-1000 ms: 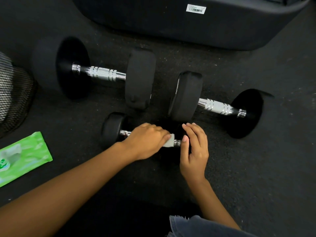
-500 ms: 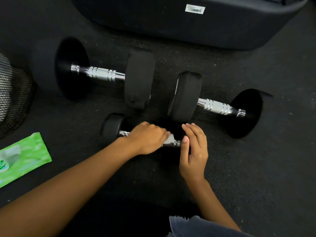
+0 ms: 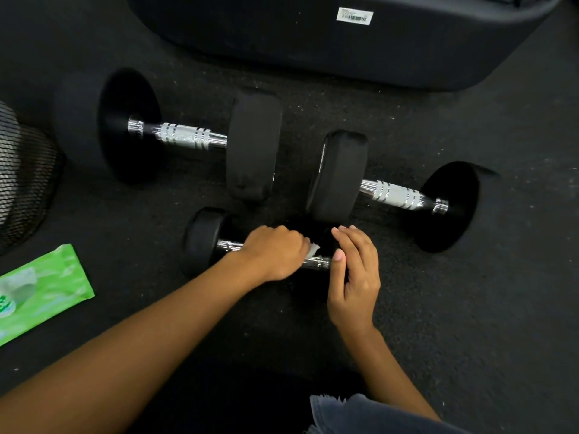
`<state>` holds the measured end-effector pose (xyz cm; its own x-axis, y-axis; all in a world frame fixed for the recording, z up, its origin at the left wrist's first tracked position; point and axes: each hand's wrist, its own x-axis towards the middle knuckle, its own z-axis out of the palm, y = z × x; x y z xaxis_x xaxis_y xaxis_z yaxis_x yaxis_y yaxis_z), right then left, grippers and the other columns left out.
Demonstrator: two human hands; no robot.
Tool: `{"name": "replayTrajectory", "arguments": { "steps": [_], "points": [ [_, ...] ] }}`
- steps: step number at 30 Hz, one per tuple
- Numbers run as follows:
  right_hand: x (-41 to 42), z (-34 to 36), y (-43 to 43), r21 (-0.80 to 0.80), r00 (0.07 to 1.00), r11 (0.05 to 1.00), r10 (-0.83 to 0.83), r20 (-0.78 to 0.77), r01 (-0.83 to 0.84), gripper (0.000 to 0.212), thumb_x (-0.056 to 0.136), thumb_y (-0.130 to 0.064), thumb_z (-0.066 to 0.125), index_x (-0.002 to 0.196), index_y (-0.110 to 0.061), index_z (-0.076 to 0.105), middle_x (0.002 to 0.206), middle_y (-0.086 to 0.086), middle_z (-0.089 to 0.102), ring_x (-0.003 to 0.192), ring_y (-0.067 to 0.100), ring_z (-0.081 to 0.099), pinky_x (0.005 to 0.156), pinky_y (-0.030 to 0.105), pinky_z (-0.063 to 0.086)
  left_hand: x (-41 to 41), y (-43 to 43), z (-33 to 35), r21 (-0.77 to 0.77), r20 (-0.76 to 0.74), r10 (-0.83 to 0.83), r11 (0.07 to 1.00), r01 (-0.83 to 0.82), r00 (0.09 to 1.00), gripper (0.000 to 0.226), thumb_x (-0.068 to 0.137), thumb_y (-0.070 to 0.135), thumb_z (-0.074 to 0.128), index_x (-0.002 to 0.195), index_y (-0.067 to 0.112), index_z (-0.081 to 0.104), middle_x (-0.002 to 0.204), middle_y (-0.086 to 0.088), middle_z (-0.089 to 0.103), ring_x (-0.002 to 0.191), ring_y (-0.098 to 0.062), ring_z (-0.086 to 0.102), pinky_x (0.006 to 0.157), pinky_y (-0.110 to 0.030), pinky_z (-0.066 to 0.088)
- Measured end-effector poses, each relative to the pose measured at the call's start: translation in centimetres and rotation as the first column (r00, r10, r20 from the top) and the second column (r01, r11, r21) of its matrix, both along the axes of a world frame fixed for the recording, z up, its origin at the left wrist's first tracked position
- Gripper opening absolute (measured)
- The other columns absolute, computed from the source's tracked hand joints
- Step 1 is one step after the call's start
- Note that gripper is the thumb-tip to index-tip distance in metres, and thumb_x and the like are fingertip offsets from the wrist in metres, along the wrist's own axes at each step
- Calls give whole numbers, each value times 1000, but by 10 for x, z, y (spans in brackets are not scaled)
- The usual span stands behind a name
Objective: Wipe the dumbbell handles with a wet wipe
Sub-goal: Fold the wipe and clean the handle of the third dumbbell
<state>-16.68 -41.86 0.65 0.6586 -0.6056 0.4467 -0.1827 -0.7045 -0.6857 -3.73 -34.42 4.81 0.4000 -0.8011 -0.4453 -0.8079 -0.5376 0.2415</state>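
Observation:
A small black dumbbell [image 3: 205, 241] lies on the dark floor nearest me. My left hand [image 3: 275, 252] curls round its chrome handle [image 3: 316, 262] with a white wet wipe [image 3: 312, 249] under the fingers; only a corner of the wipe shows. My right hand [image 3: 355, 270] grips the dumbbell's right weight, fingers over the top and thumb on the inner face. Two bigger dumbbells lie behind: one at the left [image 3: 188, 137] and one at the right [image 3: 391, 192], both with bare knurled chrome handles.
A green wet wipe pack [image 3: 47, 289] lies on the floor at the left. A black mesh bin [image 3: 22, 170] stands at the far left edge. A large dark padded object [image 3: 313, 36] with a barcode label runs along the back.
My left hand has slid a little to the left along the handle, baring more chrome beside my right thumb. The right hand has stayed in place.

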Motion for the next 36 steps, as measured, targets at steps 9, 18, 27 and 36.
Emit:
{"name": "replayTrajectory", "arguments": {
  "steps": [9, 18, 27, 36],
  "points": [
    [-1, 1, -1, 14, 1000, 1000, 8, -1, -8, 39, 98, -22, 36, 114, 1, 62, 117, 12, 61, 119, 24, 51, 100, 41, 42, -23, 25, -19, -397, 83, -115, 907, 138, 990, 59, 92, 36, 10, 124, 13, 53, 120, -4, 61, 108, -20, 56, 96, -33, 37],
    [1, 2, 1, 23, 1000, 1000, -13, -19, 13, 35, 95, -17, 39, 114, 1, 62, 118, 11, 61, 120, 22, 50, 102, 38, 41, -37, 25, -30, -643, 164, 30, 761, 84, 986, 28, 78, 22, 53, 99, 8, 66, 99, -4, 67, 90, -20, 60, 91, -29, 37],
    [1, 2, 0, 13, 1000, 1000, -7, -16, 7, 33, 94, -15, 40, 115, 0, 62, 118, 11, 60, 119, 22, 50, 101, 41, 42, -18, 50, -38, -714, 168, 26, 692, 103, 985, 23, 80, 20, 54, 95, 5, 64, 103, -6, 63, 98, -15, 51, 106, -26, 26],
    [2, 2, 0, 10, 1000, 1000, -19, -9, 19, 34, 94, -15, 40, 113, 1, 63, 117, 12, 61, 119, 22, 50, 101, 38, 41, -39, 21, -41, -728, 172, 39, 678, 100, 984, 13, 78, 8, 53, 87, 4, 62, 94, -9, 63, 92, -19, 51, 103, -31, 31]
  ]
}}
